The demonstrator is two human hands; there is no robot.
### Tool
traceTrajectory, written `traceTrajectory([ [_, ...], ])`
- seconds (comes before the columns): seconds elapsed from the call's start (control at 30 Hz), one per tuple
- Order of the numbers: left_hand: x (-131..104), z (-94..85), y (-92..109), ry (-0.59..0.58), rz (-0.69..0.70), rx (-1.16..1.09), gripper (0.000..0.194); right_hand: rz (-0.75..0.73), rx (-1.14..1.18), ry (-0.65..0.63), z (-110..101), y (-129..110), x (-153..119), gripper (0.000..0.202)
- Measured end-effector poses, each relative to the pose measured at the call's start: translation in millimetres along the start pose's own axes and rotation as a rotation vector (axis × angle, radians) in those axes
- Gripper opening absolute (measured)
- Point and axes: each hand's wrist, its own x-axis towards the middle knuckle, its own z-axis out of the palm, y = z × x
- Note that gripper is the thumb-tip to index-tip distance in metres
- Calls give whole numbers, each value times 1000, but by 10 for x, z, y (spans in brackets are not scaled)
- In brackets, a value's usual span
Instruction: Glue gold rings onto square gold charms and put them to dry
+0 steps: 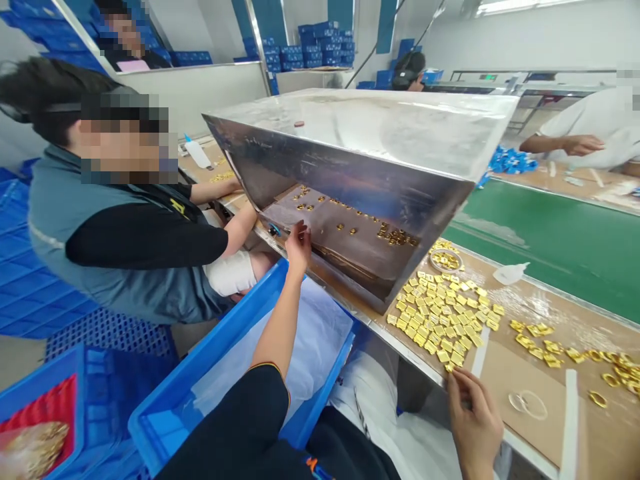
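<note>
My left hand [299, 248] is at the front opening of a metal hood [340, 160], its fingers bent together; whatever they may hold is too small to make out. Inside the hood, small gold rings [395, 235] lie scattered on a flat surface. At the bench's front edge, the thumb and fingers of my right hand [474, 417] pinch a small gold piece [450, 367]. Many square gold pieces [435, 313] are spread just beyond it. A brown board [523, 393] with a clear ring-shaped object on it lies right of the pieces.
A blue bin [200, 380] lined with white sheet stands below my left arm. A person [125, 247] sits close on the left, arms reaching to the bench. Beyond the bench runs a green belt [550, 240]. More gold parts [620, 370] and a white bottle [510, 272] lie right.
</note>
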Motion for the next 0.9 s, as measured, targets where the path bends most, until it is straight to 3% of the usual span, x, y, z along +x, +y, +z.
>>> traceTrajectory([
  [0.13, -57, 1, 90, -16, 33, 54, 23, -71, 4, -12, 19, 22, -10, 32],
  [0.27, -341, -82, 215, -26, 111, 83, 22, -123, 19, -13, 31, 70, -42, 26],
  [0.37, -787, -153, 328, -59, 164, 67, 21, -120, 56, -8, 21, 68, -64, 24],
  [0.5, -1585, -277, 449, -134, 218, -4, 25, -57, 112, -56, 27, 57, -105, 22],
  [0.57, -1981, -300, 505, -254, 273, -58, 26, -32, 108, -71, 46, 65, -131, 22],
  [0.67, -2500, -205, 615, -464, 367, -107, 27, 3, 123, -79, 69, 76, -164, 22],
  [0.77, -2873, 27, 752, -702, 578, -37, 32, 25, 164, -83, 51, 70, -177, 20],
  [0.9, -3117, 342, 893, -815, 759, 289, 49, 33, 237, -90, -46, 41, -168, 19],
])
